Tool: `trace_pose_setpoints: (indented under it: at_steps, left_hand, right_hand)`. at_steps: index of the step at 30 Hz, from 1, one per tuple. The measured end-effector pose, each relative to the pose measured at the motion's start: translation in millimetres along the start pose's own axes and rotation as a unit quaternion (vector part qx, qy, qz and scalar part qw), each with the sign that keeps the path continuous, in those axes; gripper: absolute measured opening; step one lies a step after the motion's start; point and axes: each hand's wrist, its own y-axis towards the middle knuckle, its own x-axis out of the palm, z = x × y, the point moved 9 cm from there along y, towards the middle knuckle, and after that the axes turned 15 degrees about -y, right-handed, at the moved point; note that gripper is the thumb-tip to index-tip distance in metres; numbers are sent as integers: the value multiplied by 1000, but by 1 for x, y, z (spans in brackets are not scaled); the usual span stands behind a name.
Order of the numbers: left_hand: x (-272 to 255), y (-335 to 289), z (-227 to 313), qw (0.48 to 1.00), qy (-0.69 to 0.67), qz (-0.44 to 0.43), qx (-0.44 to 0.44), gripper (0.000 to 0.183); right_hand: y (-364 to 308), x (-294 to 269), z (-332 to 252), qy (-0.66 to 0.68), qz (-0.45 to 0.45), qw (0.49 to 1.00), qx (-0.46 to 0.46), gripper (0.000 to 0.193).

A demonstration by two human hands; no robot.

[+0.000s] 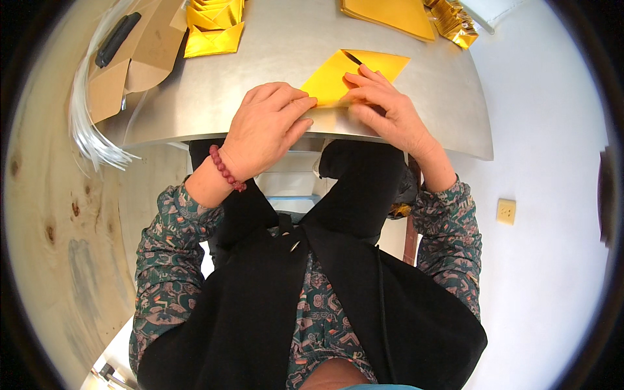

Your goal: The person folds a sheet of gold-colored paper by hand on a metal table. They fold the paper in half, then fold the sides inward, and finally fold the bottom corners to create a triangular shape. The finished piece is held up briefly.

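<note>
A folded sheet of gold paper (pixel 331 75) lies near the front edge of the metal table, slanted up to the right. My left hand (pixel 270 120), with a dark red bead bracelet (pixel 224 169) on its wrist, is closed with its fingertips on the sheet's near left corner. Across the sheet's right part, my right hand (pixel 387 110) has curled fingers on the paper, its thumb at the near edge. A narrow dark strip (pixel 352 58) shows at the sheet's top beside the right fingertips; I cannot tell whether it is a gap or an object.
Folded gold paper pieces (pixel 214 39) stand in a row at the far left. A stack of flat gold sheets (pixel 390 16) and shiny gold pieces (pixel 458 29) lie far right. A cardboard box (pixel 146 55) and white plastic strands (pixel 97 146) are at the left edge.
</note>
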Motion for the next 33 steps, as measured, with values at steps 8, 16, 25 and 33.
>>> trace_pose_setpoints:
  at_steps: [8, 16, 25, 33]
  left_hand:
    - [-8, -9, 5, 998, -11, 49, -42, 51]
    - [-5, -5, 46, 994, -63, 67, 54, 54]
    - [31, 7, 55, 999, -31, 27, -11, 70]
    - [33, 4, 57, 997, -61, 4, -49, 81]
  right_hand:
    - [4, -4, 16, 106, 40, 980, 163, 23]
    - [7, -18, 14, 46, 86, 975, 200, 31]
    - [6, -29, 17, -19, 109, 968, 226, 31]
    - [5, -31, 17, -28, 121, 963, 241, 28]
